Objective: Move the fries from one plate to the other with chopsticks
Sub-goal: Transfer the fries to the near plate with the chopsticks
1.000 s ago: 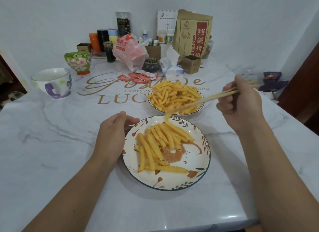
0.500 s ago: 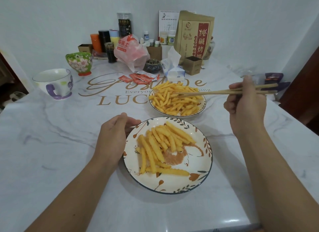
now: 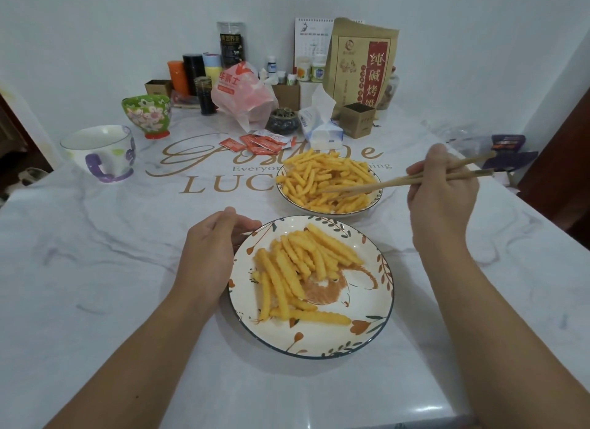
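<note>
1. Head view: your right hand [image 3: 442, 201] holds the chopsticks [image 3: 376, 185], tips in the far plate [image 3: 378, 197], still heaped with fries [image 3: 325, 181].
2. Your left hand [image 3: 209, 259] curls against the near plate [image 3: 367, 336], which holds a smaller share; most, I judge, remain.

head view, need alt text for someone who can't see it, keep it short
A right hand holds chopsticks with their tips in the fries heaped on the far plate, while the left hand grips the rim of the near floral plate, which holds a smaller batch of fries. Both plates sit on a white marble-look table with a purple-handled mug at the left.
</note>
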`<act>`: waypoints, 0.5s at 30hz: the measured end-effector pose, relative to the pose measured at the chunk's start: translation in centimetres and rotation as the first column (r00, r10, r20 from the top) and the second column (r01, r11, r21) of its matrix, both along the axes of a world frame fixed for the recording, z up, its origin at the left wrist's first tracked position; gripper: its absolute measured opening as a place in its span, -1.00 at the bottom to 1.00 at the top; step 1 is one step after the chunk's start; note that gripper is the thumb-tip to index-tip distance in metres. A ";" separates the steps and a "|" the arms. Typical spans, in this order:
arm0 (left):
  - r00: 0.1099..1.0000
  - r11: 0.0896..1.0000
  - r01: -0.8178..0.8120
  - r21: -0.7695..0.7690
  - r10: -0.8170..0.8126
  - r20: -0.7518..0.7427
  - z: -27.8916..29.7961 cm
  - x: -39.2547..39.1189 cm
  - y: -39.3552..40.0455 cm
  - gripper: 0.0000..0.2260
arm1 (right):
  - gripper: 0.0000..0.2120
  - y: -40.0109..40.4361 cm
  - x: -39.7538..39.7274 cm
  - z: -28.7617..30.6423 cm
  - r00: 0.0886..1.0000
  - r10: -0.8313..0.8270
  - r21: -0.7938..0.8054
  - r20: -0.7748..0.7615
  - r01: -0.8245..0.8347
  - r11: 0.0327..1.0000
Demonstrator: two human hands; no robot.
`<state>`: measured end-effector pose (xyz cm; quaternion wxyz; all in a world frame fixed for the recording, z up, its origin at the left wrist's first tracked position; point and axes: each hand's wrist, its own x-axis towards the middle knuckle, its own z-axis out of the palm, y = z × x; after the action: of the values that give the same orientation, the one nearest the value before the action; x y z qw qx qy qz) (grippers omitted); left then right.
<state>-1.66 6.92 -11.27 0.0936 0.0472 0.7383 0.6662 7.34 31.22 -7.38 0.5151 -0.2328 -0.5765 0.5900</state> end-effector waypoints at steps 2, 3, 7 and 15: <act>1.000 1.000 -0.004 -0.005 0.004 0.002 0.1 0.0 0.0 -0.58 | -0.56 -0.2 -0.4 -0.6 0.997 -0.009 0.056 0.079 0.005 0.998; 1.000 1.000 -0.005 -0.004 0.005 0.003 0.1 0.0 0.1 -0.58 | -0.56 -0.4 -0.6 -0.8 0.994 -0.013 0.073 0.108 0.005 0.997; 1.000 1.000 -0.002 -0.001 0.002 0.004 0.1 0.2 0.0 -0.58 | -0.57 -0.6 -0.7 -1.1 0.995 -0.003 0.064 0.104 -0.004 0.998; 1.000 1.000 0.002 -0.001 -0.002 0.006 0.1 0.1 0.0 -0.58 | -0.50 2.6 1.0 1.0 0.966 0.199 -0.292 -0.163 -0.240 0.926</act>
<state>-1.61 6.97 -11.21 0.0966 0.0458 0.7382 0.6661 8.35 33.78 -6.35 0.4393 -0.2057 -0.4646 0.7409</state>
